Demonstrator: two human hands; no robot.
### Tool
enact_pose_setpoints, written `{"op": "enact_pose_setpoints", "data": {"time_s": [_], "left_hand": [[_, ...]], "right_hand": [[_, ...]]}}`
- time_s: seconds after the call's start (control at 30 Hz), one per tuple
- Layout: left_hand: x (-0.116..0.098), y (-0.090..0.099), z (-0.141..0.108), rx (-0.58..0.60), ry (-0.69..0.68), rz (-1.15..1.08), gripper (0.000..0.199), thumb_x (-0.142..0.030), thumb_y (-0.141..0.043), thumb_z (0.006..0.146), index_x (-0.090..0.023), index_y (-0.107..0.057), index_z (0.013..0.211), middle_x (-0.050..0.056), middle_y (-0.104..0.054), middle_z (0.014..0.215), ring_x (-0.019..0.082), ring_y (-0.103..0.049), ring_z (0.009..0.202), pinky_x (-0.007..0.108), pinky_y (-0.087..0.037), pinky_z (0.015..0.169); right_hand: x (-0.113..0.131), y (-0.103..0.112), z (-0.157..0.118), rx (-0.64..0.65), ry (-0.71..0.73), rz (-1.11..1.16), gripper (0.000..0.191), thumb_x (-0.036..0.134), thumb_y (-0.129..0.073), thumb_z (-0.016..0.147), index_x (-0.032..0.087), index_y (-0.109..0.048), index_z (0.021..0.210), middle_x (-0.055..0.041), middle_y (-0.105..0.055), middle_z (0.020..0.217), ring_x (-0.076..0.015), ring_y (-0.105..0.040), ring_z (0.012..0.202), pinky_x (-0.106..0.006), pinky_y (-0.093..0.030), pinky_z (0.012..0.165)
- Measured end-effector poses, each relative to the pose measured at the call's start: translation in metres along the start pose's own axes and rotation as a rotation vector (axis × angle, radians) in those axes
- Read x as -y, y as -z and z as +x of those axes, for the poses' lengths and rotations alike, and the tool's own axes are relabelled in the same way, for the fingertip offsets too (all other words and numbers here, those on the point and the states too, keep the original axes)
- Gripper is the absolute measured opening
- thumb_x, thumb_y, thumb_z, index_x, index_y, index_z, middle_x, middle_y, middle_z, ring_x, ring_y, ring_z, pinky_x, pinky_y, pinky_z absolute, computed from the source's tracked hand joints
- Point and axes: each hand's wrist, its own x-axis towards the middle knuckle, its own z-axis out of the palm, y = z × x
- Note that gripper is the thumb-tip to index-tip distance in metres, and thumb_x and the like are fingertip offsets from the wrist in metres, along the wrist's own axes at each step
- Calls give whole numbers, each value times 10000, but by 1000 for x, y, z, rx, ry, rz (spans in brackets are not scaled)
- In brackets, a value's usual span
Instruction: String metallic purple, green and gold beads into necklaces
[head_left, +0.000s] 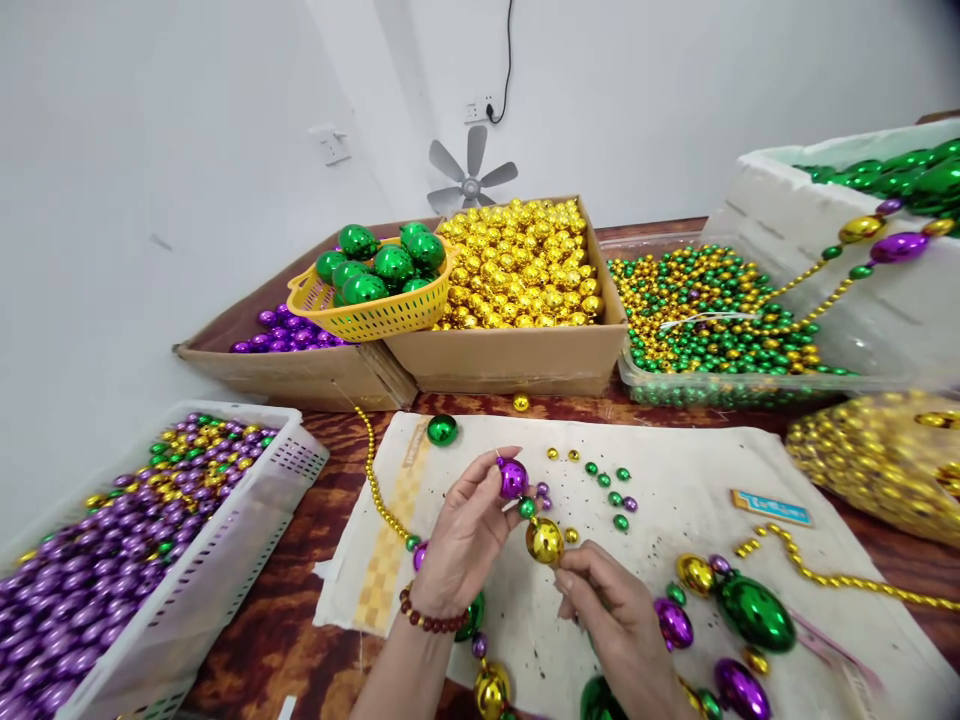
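Observation:
My left hand [472,525], wearing a brown bead bracelet [433,612], pinches a shiny purple bead [513,478] between thumb and fingers. Below it on the same strand come a small green bead [527,508] and a large gold bead [544,541]. The fingers of my right hand [604,600] are closed at the gold bead's lower end; whether they grip its edge or the string there, I cannot make out. Strung beads [492,688] run beneath my left wrist. Right of my right hand lie strung purple, gold and green beads, among them a big green one [756,610].
Loose small beads [615,498] lie on the white cloth [675,470]. Behind stand a yellow basket [375,318] of green balls, a cardboard box [510,362] of gold beads and a clear tub [712,385]. A white crate [247,560] is left, a foam box [817,270] right.

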Motion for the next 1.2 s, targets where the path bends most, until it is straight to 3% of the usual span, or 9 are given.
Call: {"op": "enact_pose_setpoints", "data": {"time_s": [0.17, 0.3, 0.47, 0.57, 0.63, 0.73, 0.9, 1.0, 1.2], "left_hand": [[8, -2, -3, -31, -13, 9, 292, -256, -530, 925, -180, -608, 1196, 63, -628, 922, 167, -612, 859, 333, -492, 844], [11, -2, -7, 1, 26, 33, 299, -274, -511, 934, -176, -599, 1202, 76, -633, 937, 188, -609, 905, 341, -476, 855], [12, 5, -12, 26, 36, 107, 314, -290, -510, 933, -183, -591, 1217, 89, -633, 1020, 198, -592, 982, 329, -446, 899], [6, 13, -5, 53, 75, 178, 412, -457, -462, 928, -188, -602, 1207, 105, -611, 1094, 228, -591, 997, 365, -450, 906], [4, 22, 9, 37, 79, 343, 471, -528, -429, 917, -197, -609, 1199, 110, -599, 1129, 241, -595, 983, 376, -464, 872], [12, 41, 41, 64, -13, 830, 352, -440, -554, 873, -210, -642, 1125, 94, -623, 1095, 242, -587, 993, 360, -453, 865], [43, 66, 88, 381, -221, 1629, 178, -200, -526, 846, -209, -673, 948, 65, -627, 912, 217, -564, 895, 362, -426, 854], [54, 67, 100, 474, -241, 1778, 223, -96, -526, 789, -207, -664, 925, 63, -612, 901, 220, -544, 882, 367, -402, 858], [54, 61, 104, 490, -231, 1792, 185, -94, -529, 779, -195, -641, 886, 51, -586, 875, 217, -528, 866, 357, -391, 844]], "right_hand": [[0, 1, -1, 66, -115, 212, 221, 361, -563, 910, 171, -662, 965, -46, -627, 785, -155, -608, 649, -229, -463, 530], [-3, 2, -1, 9, -254, 290, 258, 394, -628, 856, 139, -662, 836, -66, -683, 653, -154, -591, 560, -235, -469, 510], [-5, 6, 2, -18, -230, 268, 225, 367, -578, 895, 158, -611, 820, -19, -648, 659, -97, -525, 528, -180, -316, 447], [-4, 11, 2, 28, -225, 303, 199, 342, -545, 920, 165, -586, 838, -1, -631, 642, -86, -511, 531, -184, -291, 466], [-3, 14, 1, 46, -210, 317, 190, 328, -537, 925, 166, -575, 832, 3, -626, 645, -92, -531, 559, -190, -311, 496], [-2, 16, -1, 67, -183, 303, 181, 302, -527, 929, 164, -570, 821, 4, -624, 654, -98, -545, 572, -203, -345, 542], [-2, 15, -2, 56, -133, 266, 187, 287, -511, 931, 162, -564, 803, 12, -599, 644, -119, -574, 603, -224, -387, 603], [-3, 15, -2, 52, -134, 255, 178, 273, -508, 928, 163, -556, 795, 13, -598, 636, -124, -573, 601, -227, -382, 597], [-6, 16, 0, 46, -138, 256, 167, 271, -509, 932, 168, -554, 808, 17, -600, 631, -119, -558, 591, -225, -377, 597]]}}
